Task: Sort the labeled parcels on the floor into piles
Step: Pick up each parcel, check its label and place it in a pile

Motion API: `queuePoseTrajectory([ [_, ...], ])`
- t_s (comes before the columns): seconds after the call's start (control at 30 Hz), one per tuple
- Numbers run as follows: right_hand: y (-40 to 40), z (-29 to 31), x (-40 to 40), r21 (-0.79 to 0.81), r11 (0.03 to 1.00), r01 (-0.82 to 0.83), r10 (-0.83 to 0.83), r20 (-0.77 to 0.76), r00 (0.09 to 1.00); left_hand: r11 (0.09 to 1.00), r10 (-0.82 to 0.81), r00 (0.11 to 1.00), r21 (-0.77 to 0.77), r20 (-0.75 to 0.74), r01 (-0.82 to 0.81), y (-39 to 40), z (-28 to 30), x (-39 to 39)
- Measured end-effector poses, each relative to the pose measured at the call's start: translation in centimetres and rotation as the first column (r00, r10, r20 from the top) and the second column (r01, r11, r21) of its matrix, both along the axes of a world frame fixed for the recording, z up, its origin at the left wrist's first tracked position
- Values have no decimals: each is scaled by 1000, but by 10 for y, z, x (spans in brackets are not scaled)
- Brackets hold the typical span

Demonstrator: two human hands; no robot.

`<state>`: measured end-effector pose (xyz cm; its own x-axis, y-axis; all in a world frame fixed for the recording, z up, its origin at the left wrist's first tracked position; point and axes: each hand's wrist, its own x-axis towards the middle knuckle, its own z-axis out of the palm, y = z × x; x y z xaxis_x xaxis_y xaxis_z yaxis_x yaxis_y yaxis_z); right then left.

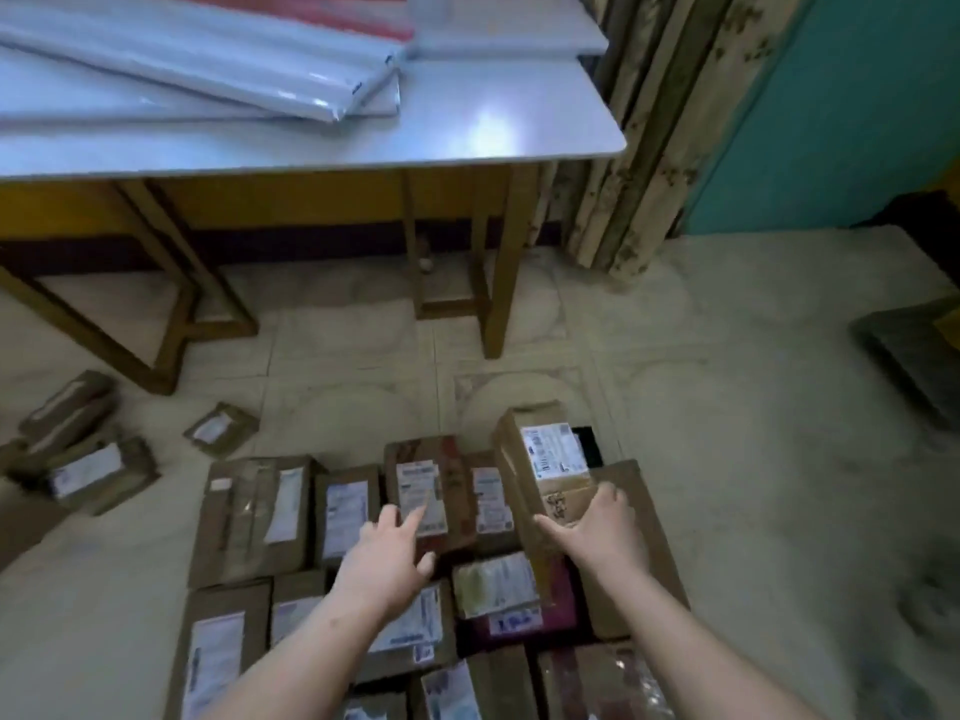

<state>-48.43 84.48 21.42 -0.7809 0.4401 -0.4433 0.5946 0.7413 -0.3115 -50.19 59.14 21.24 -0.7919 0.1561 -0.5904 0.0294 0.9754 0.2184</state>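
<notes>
Pale tiled floor (727, 407) is carrying the load here: a tight block of brown labelled parcels (343, 511) is lying flat in rows at the near edge. Off to the left, a loose pile of boxes (78, 454) is sitting apart, with one small parcel (221, 428) lying tilted between them. A wooden-legged table (467, 127) is standing on the tiles behind, with long white packages (208, 59) lying stacked across its pale top.

Beside the white-topped table (519, 132) hung a beige floral curtain (639, 148) against a teal wall (831, 106); before it lay brown parcels (332, 511) with white labels.
</notes>
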Motion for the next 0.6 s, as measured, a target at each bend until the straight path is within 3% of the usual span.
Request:
queuePoseTrajectory([
  [0.2,-43,-170,-32,-106,991,86,-90,-34,995,998,-59,996,-27,-62,58,-6,-156,1],
  [0.33,-72,-224,-33,-84,993,-78,87,101,991,987,-111,979,-134,-169,89,-12,-199,10],
  [0.47,-69,-187,-51,-5,996,-93,92,223,970,979,-156,986,-139,-60,146,-16,-167,6],
  [0.6,-76,-49,-111,141,958,-252,231,149,962,981,-108,991,-168,-76,94,-25,-51,-38],
])
